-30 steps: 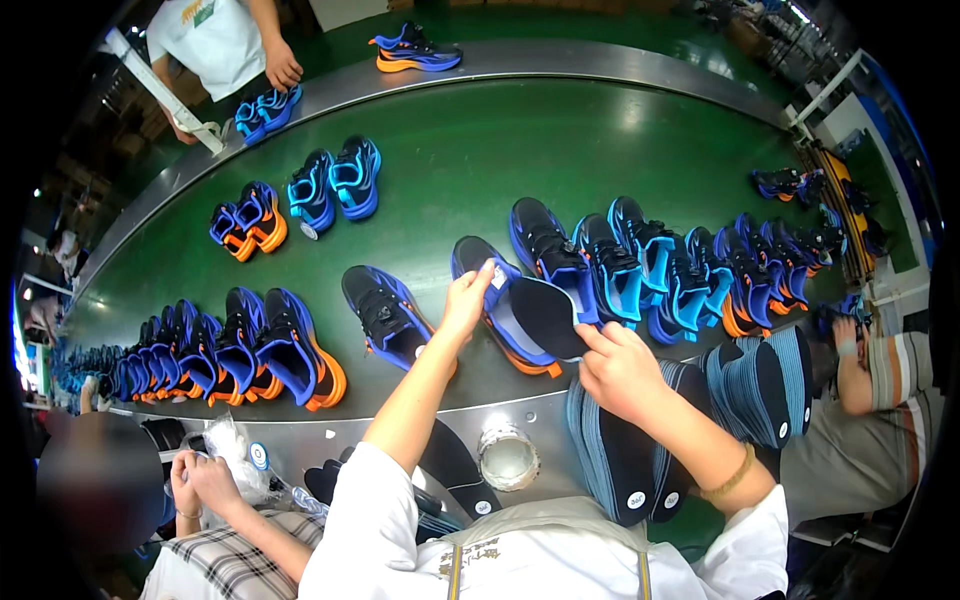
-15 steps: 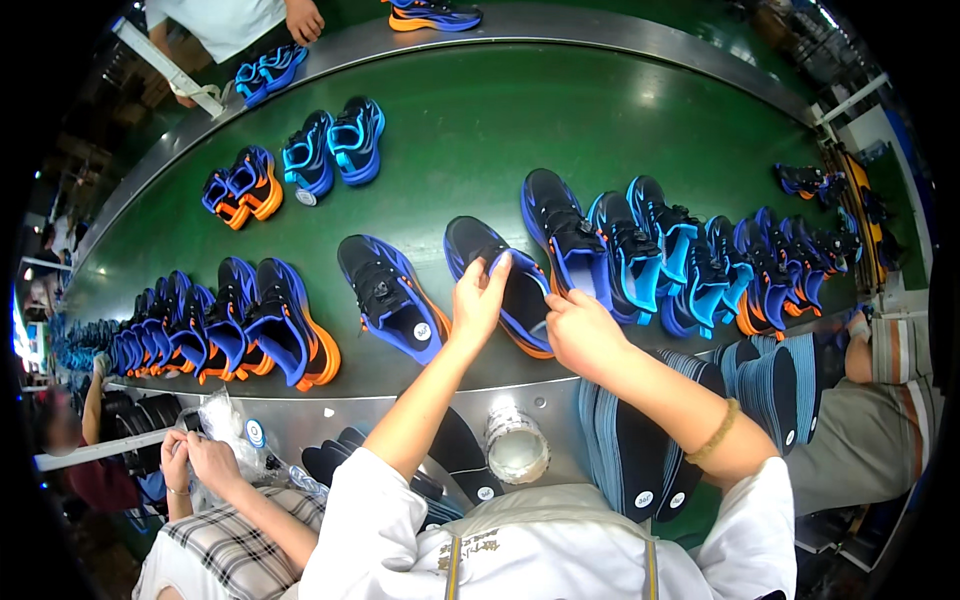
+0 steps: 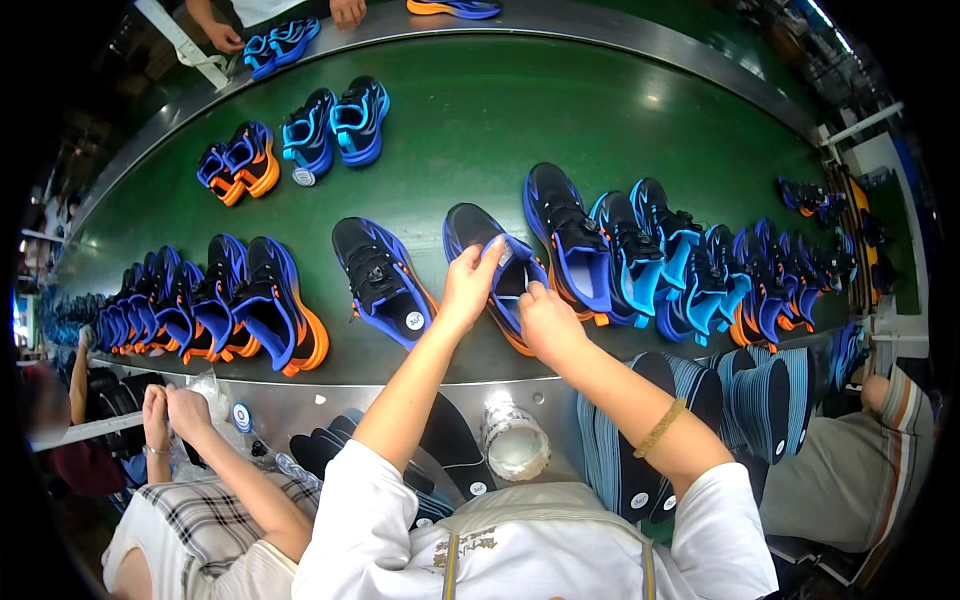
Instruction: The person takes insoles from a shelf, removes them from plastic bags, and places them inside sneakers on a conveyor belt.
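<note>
A black sports shoe with blue-purple lining and an orange sole edge lies in front of me, toe pointing away. My left hand grips it at the tongue, thumb reaching into the opening. My right hand is closed in a pinch at the collar on the right side; its fingertips partly hide what they pinch. Left of them lies a matching shoe with a round white sticker on its insole, touched by neither hand. Close on the right is another black shoe with purple lining.
Rows of shoes line the green belt on both sides. Near its metal edge stand a white-smeared jar, dark insoles and stacked blue-striped insoles. A co-worker's hands are at the left, another's across the belt.
My right hand has shifted left and inward, to the shoe's opening. My left hand keeps its hold. The shoes at the left have slid slightly leftward; the far co-worker's hands have moved.
</note>
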Motion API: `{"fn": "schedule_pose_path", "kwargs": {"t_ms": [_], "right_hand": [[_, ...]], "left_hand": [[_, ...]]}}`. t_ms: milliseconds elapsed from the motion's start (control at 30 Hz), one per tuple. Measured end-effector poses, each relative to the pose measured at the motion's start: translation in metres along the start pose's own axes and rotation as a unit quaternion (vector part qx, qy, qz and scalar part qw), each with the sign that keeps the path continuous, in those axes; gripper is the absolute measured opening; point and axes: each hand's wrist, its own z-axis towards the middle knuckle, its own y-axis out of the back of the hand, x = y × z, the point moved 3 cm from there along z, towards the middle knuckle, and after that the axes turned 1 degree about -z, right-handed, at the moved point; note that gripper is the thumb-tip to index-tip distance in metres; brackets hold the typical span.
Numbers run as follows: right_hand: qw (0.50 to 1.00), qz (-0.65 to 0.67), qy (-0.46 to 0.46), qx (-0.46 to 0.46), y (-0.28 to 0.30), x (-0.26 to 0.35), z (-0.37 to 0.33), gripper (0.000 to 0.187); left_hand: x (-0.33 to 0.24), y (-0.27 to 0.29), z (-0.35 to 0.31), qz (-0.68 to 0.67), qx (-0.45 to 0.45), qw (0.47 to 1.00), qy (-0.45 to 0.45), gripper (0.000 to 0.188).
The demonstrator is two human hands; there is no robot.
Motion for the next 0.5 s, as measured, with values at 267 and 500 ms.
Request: {"fn": "schedule_pose_path", "kwargs": {"t_ms": [267,500], "right_hand": [[0.986,-0.064,-0.062,0.138,0.033,0.003,-0.003,0.03],[0.971,-0.031,0.07,0.225,0.012,-0.013,0.016,0.017]], "left_hand": [[-0.021,0.006,-0.005,0.149,0.027,0.988,-0.025,0.041],[-0.029,0.016,0.001,0.297,0.064,0.951,-0.061,0.047]]}}
